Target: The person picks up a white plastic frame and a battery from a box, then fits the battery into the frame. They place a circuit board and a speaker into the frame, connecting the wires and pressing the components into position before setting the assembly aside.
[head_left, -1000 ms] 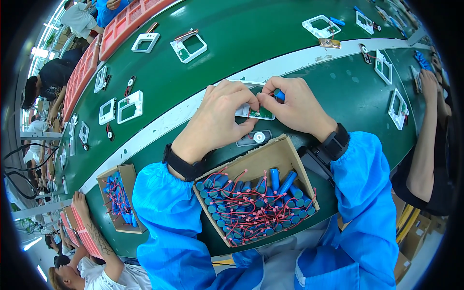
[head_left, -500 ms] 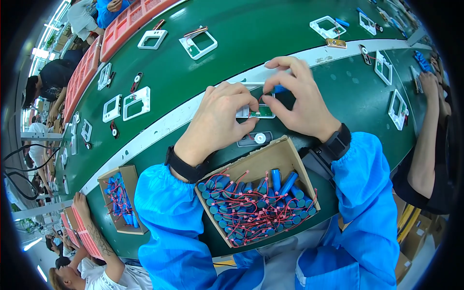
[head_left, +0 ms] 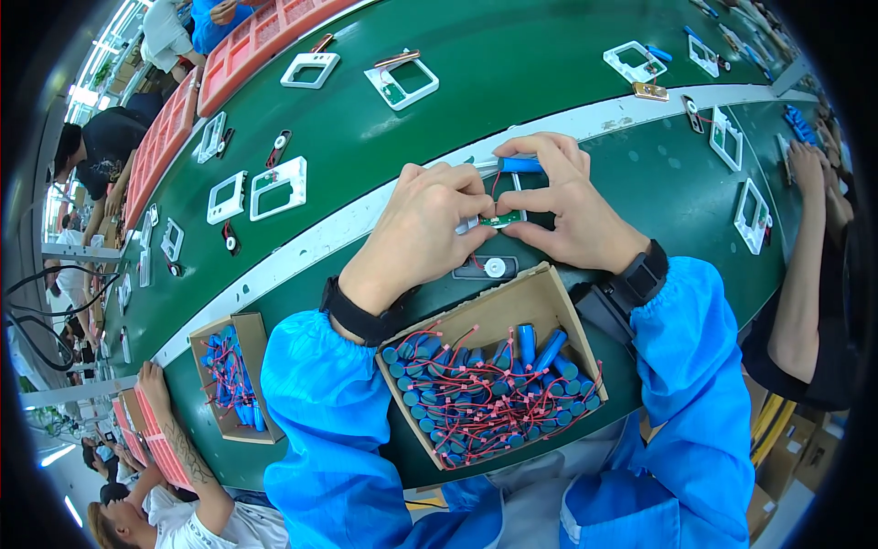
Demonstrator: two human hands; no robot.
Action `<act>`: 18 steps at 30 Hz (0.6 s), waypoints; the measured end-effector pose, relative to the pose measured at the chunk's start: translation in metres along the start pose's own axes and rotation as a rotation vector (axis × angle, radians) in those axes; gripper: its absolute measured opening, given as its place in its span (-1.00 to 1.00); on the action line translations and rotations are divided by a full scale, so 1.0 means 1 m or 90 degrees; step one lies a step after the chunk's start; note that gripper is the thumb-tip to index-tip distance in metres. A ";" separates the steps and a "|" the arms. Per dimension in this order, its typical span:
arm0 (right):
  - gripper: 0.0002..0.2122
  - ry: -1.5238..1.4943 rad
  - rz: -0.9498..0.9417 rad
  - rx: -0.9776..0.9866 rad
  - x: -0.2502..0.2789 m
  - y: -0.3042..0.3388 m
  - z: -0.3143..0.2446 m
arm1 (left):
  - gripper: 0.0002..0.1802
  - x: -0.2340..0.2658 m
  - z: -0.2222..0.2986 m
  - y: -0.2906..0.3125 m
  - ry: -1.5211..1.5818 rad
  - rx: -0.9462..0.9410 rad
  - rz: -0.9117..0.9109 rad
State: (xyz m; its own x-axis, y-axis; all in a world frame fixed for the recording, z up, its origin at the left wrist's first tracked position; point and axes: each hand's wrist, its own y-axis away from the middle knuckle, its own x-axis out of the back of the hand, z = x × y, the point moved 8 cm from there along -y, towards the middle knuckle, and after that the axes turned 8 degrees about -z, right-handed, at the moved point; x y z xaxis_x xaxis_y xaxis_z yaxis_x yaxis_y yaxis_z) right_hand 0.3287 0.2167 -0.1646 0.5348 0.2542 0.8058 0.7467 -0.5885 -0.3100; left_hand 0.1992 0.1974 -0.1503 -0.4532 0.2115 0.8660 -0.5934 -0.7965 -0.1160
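Both my hands work at a white plastic frame [head_left: 518, 183] with a small green circuit board [head_left: 501, 220] along its near edge. My left hand [head_left: 425, 220] is closed, thumb and forefinger pinching the frame's near left part beside the board; the fingers hide the exact grip. My right hand [head_left: 576, 201] is closed at the frame's right side, its thumb by the board and a curled finger beyond a blue cylindrical battery [head_left: 521, 166]. The battery lies across the far end, its red wire running toward the board. Just nearer lies a dark oblong piece with a white round part [head_left: 494, 267].
Nearest me, a cardboard box [head_left: 560, 293] holds many blue batteries with red leads; a smaller such box [head_left: 251, 334] stands left. More white frames [head_left: 279, 188] lie across the green table [head_left: 366, 146]. Pink trays [head_left: 165, 151] line the far left. A co-worker's arm [head_left: 805, 265] is at right.
My right hand has come down onto the frame's right side, its fingers less raised. The blue battery now shows plainly at the far end. My left hand keeps its pinch. The view has shifted slightly.
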 end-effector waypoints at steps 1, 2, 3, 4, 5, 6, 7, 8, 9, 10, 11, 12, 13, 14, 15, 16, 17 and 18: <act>-0.79 -0.007 0.000 -0.001 -0.001 0.001 0.000 | -0.81 0.000 0.001 0.001 -0.001 0.000 0.001; -0.80 -0.014 -0.001 -0.003 -0.001 0.001 -0.001 | -0.82 -0.001 -0.001 0.002 0.014 0.011 -0.002; -0.80 -0.013 0.000 -0.002 -0.001 0.001 -0.001 | -0.82 -0.003 -0.002 0.003 0.029 0.023 -0.005; -0.81 -0.031 0.009 -0.019 0.001 0.002 0.001 | -0.83 -0.004 -0.004 0.003 0.044 0.034 -0.008; -0.81 -0.048 0.019 -0.036 0.003 0.003 0.004 | -0.83 -0.003 -0.005 0.003 0.043 0.033 -0.008; -0.82 -0.068 0.029 -0.053 0.003 0.003 0.005 | -0.84 0.005 -0.010 0.004 0.020 0.041 0.030; -0.82 -0.069 0.031 -0.052 0.003 0.002 0.005 | -0.85 0.013 -0.015 0.005 -0.003 0.050 0.068; -0.82 -0.090 0.053 -0.062 0.004 0.002 0.006 | -0.86 0.023 -0.019 0.008 -0.027 0.057 0.106; -0.82 -0.111 0.076 -0.071 0.006 0.001 0.007 | -0.86 0.028 -0.027 0.011 -0.030 0.057 0.105; -0.82 -0.133 0.099 -0.080 0.008 0.000 0.007 | -0.87 0.048 -0.041 0.022 -0.094 0.121 0.211; -0.82 -0.134 0.100 -0.078 0.008 0.000 0.006 | -0.88 0.066 -0.048 0.034 -0.158 0.184 0.317; -0.82 -0.133 0.089 -0.077 0.005 -0.002 0.004 | -0.88 0.069 -0.048 0.038 -0.161 0.185 0.317; -0.81 -0.128 0.078 -0.079 0.004 -0.001 0.005 | -0.88 0.070 -0.047 0.038 -0.104 0.186 0.300; -0.81 -0.124 0.067 -0.081 0.002 0.000 0.006 | -0.89 0.072 -0.044 0.040 -0.047 0.188 0.284; -0.81 -0.123 0.068 -0.081 0.001 0.001 0.007 | -0.90 0.075 -0.039 0.042 0.009 0.189 0.267; -0.81 -0.120 0.067 -0.081 0.004 0.002 0.006 | -0.91 0.072 -0.014 0.034 0.089 0.148 0.155; -0.82 -0.116 0.062 -0.084 0.001 0.005 0.011 | -0.91 0.057 0.011 0.026 0.174 0.108 0.041; -0.82 -0.114 0.059 -0.082 0.002 0.004 0.010 | -0.92 0.045 0.034 0.025 0.164 0.033 -0.040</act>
State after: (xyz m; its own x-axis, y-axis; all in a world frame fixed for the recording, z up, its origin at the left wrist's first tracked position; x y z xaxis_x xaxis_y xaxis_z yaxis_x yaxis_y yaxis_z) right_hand 0.3368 0.2219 -0.1695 0.6686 0.3195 0.6715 0.6407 -0.7059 -0.3020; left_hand 0.1867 0.1677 -0.0979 -0.5746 0.3929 0.7180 -0.5933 -0.8042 -0.0348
